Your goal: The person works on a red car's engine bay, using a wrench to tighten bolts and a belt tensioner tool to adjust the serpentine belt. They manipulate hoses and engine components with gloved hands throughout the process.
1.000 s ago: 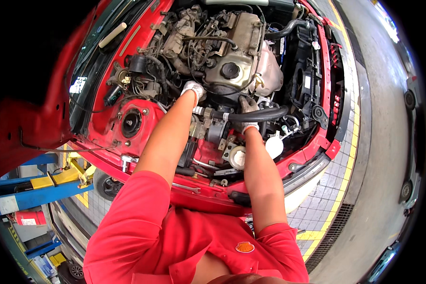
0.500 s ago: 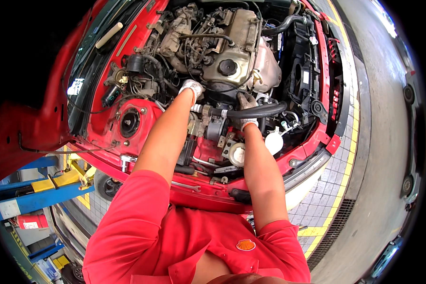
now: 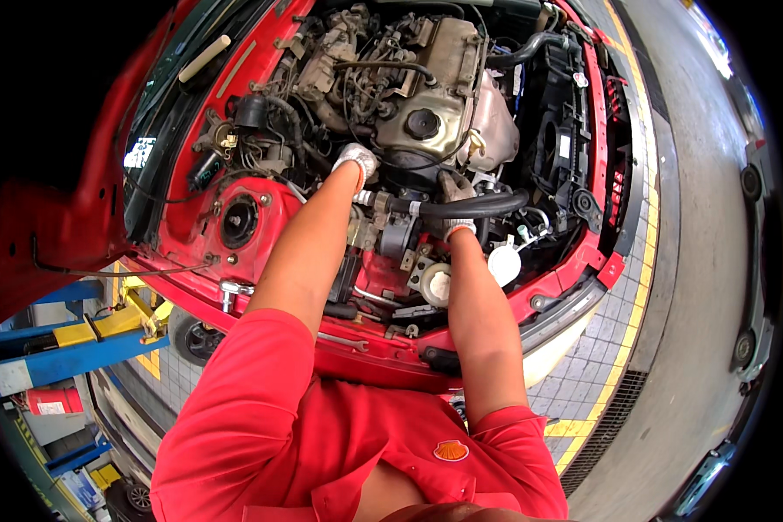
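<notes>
Both my hands wear whitish work gloves and reach down at the near end of the engine (image 3: 444, 78). My left hand (image 3: 357, 163) is curled at the left side of a black cover (image 3: 406, 170) below the oil filler cap (image 3: 423, 123). Its fingertips are hidden among the parts. On the cover's other side is my right hand (image 3: 458, 193), dirtier at the fingers, which bend in against the cover's edge. A thick black hose (image 3: 474, 206) crosses in front of the right wrist. What either hand grips is hidden.
A ratchet with a socket (image 3: 228, 294) and a wrench (image 3: 344, 341) lie along the red fender. Beside my right forearm are a round cream cap (image 3: 437, 285) and a white reservoir (image 3: 504, 264). The radiator fan (image 3: 548, 143) stands at right; a blue lift arm (image 3: 78, 357) is at lower left.
The view has shifted slightly, so the engine sits a little differently in the picture. Both hands keep nearly the same places beside the black cover.
</notes>
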A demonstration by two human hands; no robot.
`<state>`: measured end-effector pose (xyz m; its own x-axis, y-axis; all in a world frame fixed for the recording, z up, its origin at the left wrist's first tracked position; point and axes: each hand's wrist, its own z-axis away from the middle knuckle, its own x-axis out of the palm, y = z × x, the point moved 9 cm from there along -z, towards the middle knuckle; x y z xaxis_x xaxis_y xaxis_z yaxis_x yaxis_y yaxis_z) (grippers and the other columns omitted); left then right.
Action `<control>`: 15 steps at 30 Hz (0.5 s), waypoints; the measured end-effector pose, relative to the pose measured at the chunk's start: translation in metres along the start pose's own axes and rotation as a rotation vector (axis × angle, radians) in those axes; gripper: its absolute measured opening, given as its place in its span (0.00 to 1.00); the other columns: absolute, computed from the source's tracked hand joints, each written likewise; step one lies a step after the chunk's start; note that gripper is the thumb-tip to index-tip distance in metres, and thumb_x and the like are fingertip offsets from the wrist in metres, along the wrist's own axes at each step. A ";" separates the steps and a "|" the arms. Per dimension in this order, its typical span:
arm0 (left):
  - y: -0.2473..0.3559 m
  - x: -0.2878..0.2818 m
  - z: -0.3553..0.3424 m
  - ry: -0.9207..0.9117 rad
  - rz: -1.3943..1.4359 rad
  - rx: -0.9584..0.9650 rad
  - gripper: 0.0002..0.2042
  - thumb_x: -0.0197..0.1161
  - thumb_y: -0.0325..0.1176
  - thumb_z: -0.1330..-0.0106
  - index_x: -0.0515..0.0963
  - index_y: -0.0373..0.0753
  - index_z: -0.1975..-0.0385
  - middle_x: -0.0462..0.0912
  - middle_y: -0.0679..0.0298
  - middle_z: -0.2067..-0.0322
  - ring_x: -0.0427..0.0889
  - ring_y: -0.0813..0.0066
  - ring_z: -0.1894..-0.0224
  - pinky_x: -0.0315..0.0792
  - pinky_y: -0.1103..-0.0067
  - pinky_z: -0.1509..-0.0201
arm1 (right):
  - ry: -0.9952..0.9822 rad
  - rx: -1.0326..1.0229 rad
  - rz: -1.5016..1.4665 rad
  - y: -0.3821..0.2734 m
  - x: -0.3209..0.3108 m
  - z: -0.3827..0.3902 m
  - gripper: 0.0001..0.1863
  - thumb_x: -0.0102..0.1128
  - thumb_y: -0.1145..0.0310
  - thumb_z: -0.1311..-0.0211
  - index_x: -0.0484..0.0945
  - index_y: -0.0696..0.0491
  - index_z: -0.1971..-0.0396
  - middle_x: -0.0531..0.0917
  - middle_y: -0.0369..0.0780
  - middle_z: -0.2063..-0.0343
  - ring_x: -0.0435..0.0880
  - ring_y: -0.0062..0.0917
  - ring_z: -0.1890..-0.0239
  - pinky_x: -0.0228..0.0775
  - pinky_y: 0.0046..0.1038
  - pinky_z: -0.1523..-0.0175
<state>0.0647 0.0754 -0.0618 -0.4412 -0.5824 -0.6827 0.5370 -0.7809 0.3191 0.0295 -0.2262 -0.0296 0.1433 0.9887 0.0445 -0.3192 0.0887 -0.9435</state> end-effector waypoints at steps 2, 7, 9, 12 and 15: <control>0.028 -0.007 0.012 0.072 -0.365 0.078 0.20 0.51 0.47 0.24 0.85 0.43 0.47 0.87 0.59 0.47 0.85 0.57 0.44 0.78 0.66 0.43 | 0.029 -0.011 -0.029 -0.005 -0.005 0.001 0.26 0.69 0.59 0.35 0.81 0.66 0.48 0.88 0.43 0.58 0.84 0.27 0.58 0.76 0.29 0.50; -0.022 -0.011 -0.014 0.164 -0.048 -0.012 0.17 0.50 0.35 0.27 0.86 0.36 0.54 0.86 0.50 0.49 0.86 0.53 0.45 0.80 0.64 0.47 | -0.043 -0.008 -0.041 -0.004 0.023 0.008 0.23 0.70 0.62 0.35 0.81 0.67 0.50 0.87 0.42 0.61 0.83 0.25 0.61 0.76 0.28 0.52; -0.006 -0.010 -0.014 0.142 -0.213 0.081 0.17 0.50 0.35 0.26 0.86 0.37 0.53 0.87 0.52 0.49 0.86 0.55 0.46 0.80 0.64 0.46 | -0.045 -0.002 -0.160 0.005 0.022 0.003 0.23 0.69 0.61 0.35 0.81 0.67 0.51 0.87 0.42 0.61 0.82 0.24 0.62 0.76 0.28 0.53; -0.001 -0.011 -0.008 0.128 -0.551 0.271 0.16 0.51 0.37 0.25 0.86 0.39 0.51 0.87 0.55 0.50 0.87 0.57 0.47 0.80 0.66 0.46 | -0.027 -0.002 -0.148 0.009 0.017 -0.002 0.22 0.70 0.61 0.35 0.82 0.66 0.51 0.87 0.41 0.62 0.82 0.24 0.62 0.75 0.28 0.53; -0.007 -0.005 -0.003 0.080 -0.552 0.316 0.16 0.53 0.37 0.25 0.86 0.39 0.50 0.88 0.57 0.51 0.87 0.59 0.49 0.81 0.67 0.47 | -0.023 -0.030 -0.120 0.000 0.019 0.003 0.21 0.70 0.61 0.35 0.82 0.65 0.53 0.87 0.40 0.63 0.81 0.23 0.64 0.75 0.28 0.55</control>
<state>0.0659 0.0843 -0.0625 -0.5305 -0.0666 -0.8451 0.0031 -0.9971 0.0767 0.0291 -0.2073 -0.0274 0.1573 0.9737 0.1646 -0.2731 0.2030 -0.9403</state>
